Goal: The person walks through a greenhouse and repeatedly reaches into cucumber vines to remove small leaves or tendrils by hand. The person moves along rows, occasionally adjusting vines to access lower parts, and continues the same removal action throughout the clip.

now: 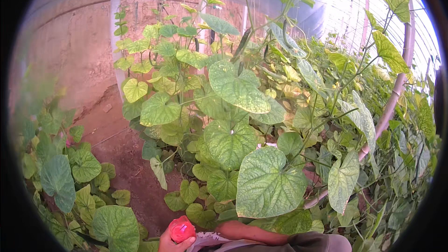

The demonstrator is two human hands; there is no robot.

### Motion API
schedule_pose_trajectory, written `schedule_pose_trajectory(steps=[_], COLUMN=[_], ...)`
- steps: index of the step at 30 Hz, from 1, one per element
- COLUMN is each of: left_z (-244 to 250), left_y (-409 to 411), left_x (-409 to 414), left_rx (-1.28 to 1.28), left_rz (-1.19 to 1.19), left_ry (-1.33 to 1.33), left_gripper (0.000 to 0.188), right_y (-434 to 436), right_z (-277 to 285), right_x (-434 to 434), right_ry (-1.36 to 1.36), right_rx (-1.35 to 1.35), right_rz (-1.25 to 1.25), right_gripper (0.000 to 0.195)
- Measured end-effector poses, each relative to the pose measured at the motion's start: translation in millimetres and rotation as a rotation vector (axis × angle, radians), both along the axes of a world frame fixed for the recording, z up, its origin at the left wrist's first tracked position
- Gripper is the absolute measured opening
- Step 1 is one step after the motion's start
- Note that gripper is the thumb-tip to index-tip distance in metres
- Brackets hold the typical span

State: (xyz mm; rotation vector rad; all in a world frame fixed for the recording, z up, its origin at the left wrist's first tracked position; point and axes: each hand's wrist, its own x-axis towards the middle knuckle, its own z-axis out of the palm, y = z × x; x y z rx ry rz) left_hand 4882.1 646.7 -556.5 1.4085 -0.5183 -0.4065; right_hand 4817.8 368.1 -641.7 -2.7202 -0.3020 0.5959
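At the bottom edge, my left hand (175, 242) is closed around a bright red rounded object (182, 229), whose kind I cannot tell. To its right lies a white printed plastic sack (206, 240), close to my lap. My right forearm (255, 233) reaches in from the right, its far end by the sack's upper edge; the right hand's fingers are hidden. Directly beyond the arm hangs a large mottled cucumber leaf (271, 183). Further up, dark cucumbers hang on the vines, one long cucumber (241, 43) near the top middle.
Dense cucumber vines (392, 175) fill the right side, with a curved pole (392, 101) among them. More leaves (84, 164) stand at the left. Between them runs a bare soil path (122, 154) to an earthen wall (80, 49). Strings hang from above under the plastic-covered greenhouse frame.
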Motion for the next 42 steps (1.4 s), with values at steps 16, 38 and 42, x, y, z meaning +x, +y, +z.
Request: schedule_pose_trajectory(steps=[16, 38, 42], left_z=[11, 41, 59], left_y=[96, 159, 146], left_x=[276, 750, 836], left_rx=[0.016, -0.031, -0.051], left_rz=[0.039, 0.067, -0.010], left_ry=[0.083, 0.061, 0.061], left_gripper=[0.064, 0.052, 0.044], right_y=[111, 176, 124], right_z=[-44, 51, 155], right_x=[272, 763, 818], right_ry=[0.178, -0.406, -0.813], right_rx=[0.014, 0.388, 0.523], right_rz=[0.075, -0.054, -0.431], right_gripper=[0.037, 0.020, 0.015])
